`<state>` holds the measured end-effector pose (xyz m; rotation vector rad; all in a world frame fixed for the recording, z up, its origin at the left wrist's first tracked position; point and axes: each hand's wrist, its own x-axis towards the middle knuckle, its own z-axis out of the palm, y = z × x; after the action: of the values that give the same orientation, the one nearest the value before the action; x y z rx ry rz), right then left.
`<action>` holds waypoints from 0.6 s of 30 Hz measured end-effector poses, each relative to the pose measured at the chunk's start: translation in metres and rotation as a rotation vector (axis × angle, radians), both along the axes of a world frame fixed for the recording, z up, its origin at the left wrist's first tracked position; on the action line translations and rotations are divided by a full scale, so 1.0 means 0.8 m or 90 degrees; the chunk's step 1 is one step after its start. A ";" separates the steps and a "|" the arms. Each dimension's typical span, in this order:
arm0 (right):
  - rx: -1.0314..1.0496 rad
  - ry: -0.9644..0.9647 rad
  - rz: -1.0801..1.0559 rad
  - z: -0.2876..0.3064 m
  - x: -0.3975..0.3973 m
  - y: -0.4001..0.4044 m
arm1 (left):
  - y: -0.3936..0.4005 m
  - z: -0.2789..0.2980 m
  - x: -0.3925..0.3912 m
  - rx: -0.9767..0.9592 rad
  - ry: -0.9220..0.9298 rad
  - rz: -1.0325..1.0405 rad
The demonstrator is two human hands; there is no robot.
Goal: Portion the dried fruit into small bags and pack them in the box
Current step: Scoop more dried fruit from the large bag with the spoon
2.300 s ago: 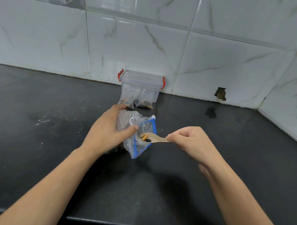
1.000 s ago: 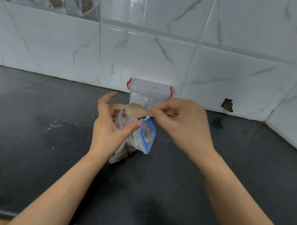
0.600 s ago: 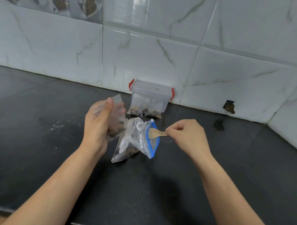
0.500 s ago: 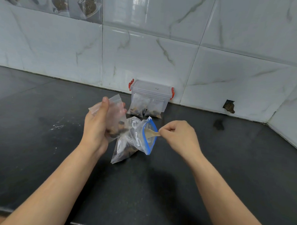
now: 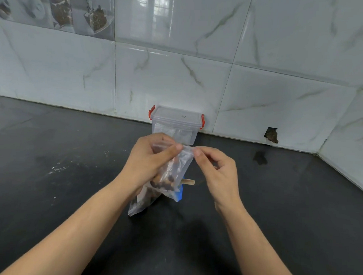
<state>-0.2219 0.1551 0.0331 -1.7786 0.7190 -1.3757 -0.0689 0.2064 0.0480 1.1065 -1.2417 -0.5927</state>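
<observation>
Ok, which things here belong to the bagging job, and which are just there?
In the job:
small bag, pinched by left hand and right hand
big blue-zip bag
wooden spoon
lidded box

Just there:
wall hole
stain on counter

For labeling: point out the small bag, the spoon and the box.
small bag (image 5: 180, 164), head view, clear side panel
spoon (image 5: 188, 181), head view, handle end
box (image 5: 177, 116), head view, lid top

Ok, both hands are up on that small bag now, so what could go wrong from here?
1. The small bag, pinched at its top by the left hand and right hand, may seal unevenly and spill fruit.
2. The wooden spoon sticks out of the big blue-zip bag; a bump could tip it.
</observation>
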 end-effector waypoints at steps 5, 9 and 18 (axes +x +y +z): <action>0.032 -0.054 -0.051 -0.006 -0.011 -0.011 | -0.028 0.011 -0.021 0.024 -0.047 -0.016; 0.001 -0.019 -0.108 -0.015 -0.017 -0.019 | -0.040 -0.001 -0.025 0.028 0.002 -0.040; -0.006 0.005 -0.157 -0.024 -0.016 -0.024 | -0.035 -0.022 -0.007 0.012 0.065 -0.085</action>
<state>-0.2344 0.1362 0.0141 -1.7469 0.9641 -1.5344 -0.0748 0.1780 0.0308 1.0017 -1.2304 -0.7536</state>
